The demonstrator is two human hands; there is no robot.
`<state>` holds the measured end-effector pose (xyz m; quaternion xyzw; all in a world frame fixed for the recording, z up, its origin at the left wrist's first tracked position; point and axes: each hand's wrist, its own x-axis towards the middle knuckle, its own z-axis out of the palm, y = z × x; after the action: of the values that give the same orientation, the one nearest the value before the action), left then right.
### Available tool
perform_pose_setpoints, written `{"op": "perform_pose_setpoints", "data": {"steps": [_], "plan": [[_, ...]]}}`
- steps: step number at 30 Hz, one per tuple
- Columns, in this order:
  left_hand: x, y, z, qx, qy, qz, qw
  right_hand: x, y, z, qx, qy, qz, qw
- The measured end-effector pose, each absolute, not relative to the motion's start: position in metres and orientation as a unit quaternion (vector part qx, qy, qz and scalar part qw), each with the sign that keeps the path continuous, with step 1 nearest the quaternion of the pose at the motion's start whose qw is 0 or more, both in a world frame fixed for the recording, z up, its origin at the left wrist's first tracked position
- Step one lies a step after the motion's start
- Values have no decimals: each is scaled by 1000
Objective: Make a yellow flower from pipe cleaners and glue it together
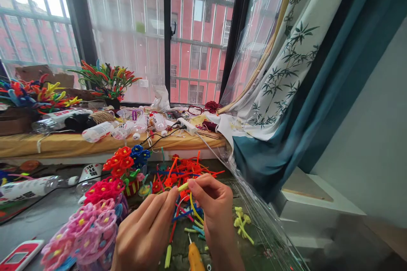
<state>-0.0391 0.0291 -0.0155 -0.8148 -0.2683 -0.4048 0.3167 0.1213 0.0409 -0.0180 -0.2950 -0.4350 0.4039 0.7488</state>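
Between my two hands is a yellow pipe cleaner (183, 187), pinched at both ends. The thumb and fingers of my left hand (144, 224) are closed on its left end. My right hand (214, 207) grips the other end between thumb and forefinger. Just below lies a tool with a yellow handle (195, 257) and a thin metal tip. To the right sits a small bundle of twisted yellow pipe cleaners (242, 223). Behind my hands is a pile of red pipe cleaners (187, 169), with blue and yellow pieces near it.
Pink pipe-cleaner flowers (92, 228) stand at the left, with red flowers (119, 161) and blue flowers (139, 156) behind. A red and white device (22, 255) lies at the lower left. Plastic bottles (98, 131) and a power strip (187, 126) rest on the sill. Thin wires (263, 216) run along the right.
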Motion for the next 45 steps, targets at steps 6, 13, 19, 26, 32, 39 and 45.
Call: {"op": "perform_pose_setpoints", "data": {"steps": [6, 13, 19, 26, 32, 39, 45], "plan": [[-26, 30, -4, -778, -337, -513, 135, 121, 41, -20, -296, -425, 414, 748], [-30, 39, -11, -725, -386, -557, -126, 123, 40, -18, -288, -427, 467, 718], [-35, 37, -1, -784, -386, -476, -98, 134, 33, -13, -356, -544, 441, 619], [-33, 41, -10, -826, -413, -375, -83, 147, 27, -8, -426, -684, 356, 473], [-17, 48, -22, -850, -436, -281, -94, 165, 28, -9, -510, -733, 251, 374], [2, 68, -60, -872, -474, -59, -109, 187, 28, -17, -595, -682, 208, 370], [7, 80, -87, -875, -473, 49, -89, 191, 26, -18, -596, -679, 219, 368]]}}
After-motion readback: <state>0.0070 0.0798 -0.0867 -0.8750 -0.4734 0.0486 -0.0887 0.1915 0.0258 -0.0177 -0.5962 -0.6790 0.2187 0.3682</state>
